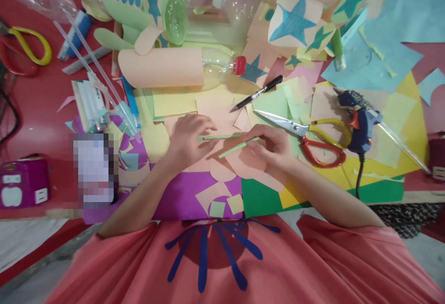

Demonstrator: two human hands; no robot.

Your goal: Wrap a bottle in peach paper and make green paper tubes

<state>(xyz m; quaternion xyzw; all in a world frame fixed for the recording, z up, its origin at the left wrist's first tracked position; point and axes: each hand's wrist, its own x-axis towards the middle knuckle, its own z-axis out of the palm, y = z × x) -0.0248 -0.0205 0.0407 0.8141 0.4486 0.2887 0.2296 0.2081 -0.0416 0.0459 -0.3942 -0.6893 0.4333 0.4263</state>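
Two thin green paper sticks show between my hands. One green stick (224, 137) lies nearly level, its left end by the fingers of my left hand (191, 139) and its right end reaching the fingertips of my right hand (273, 145). The other green stick (236, 148) slants up to the right, pinched between my right thumb and fingers. My left hand has its fingers curled but apart around the level stick's end; whether it grips it is hard to tell. Peach paper (248, 167) lies beneath. Scissors (299, 130) and a black pen (257, 94) rest just beyond my right hand.
A peach-wrapped bottle (163, 67) with a red cap lies ahead. At right sits a blue glue gun (363, 125) with its cord. A phone (95, 169) is at left, near clear straws (104, 81). Paper stars (294, 20) and more bottles fill the far side.
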